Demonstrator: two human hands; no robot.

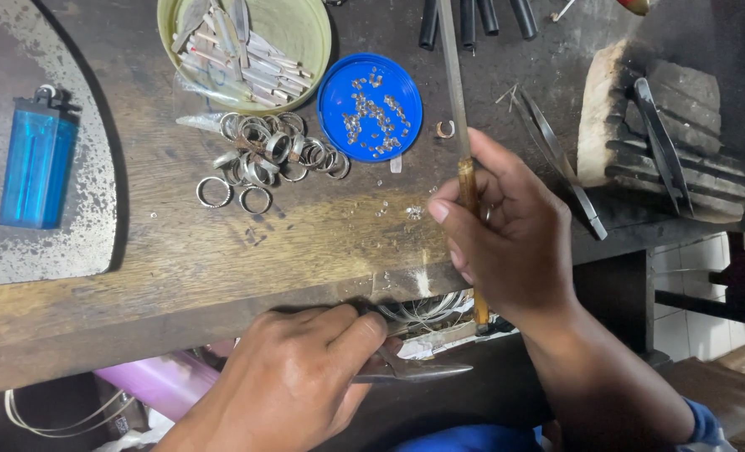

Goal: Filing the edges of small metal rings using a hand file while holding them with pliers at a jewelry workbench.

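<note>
The left hand is curled shut around a pair of metal shears, whose pointed blades stick out to the right just under the edge of the wooden tabletop. Just beyond its knuckles, a coil of thin wire lies tucked at that edge. The right hand, up and to the right of the left, is closed on the wooden handle of a long file; the handle's end pokes out below the palm, and the steel shaft runs away from the fingers toward the far side. Left of this hand, a few tiny clear stones are scattered on the wood. Farther left lies a heap of silver rings. Beyond the fingers sits a blue lid holding small stones, with a green bowl of metal strips beside it. Far left rests a blue lighter. To the right, tweezers lie near a charred block.
</note>
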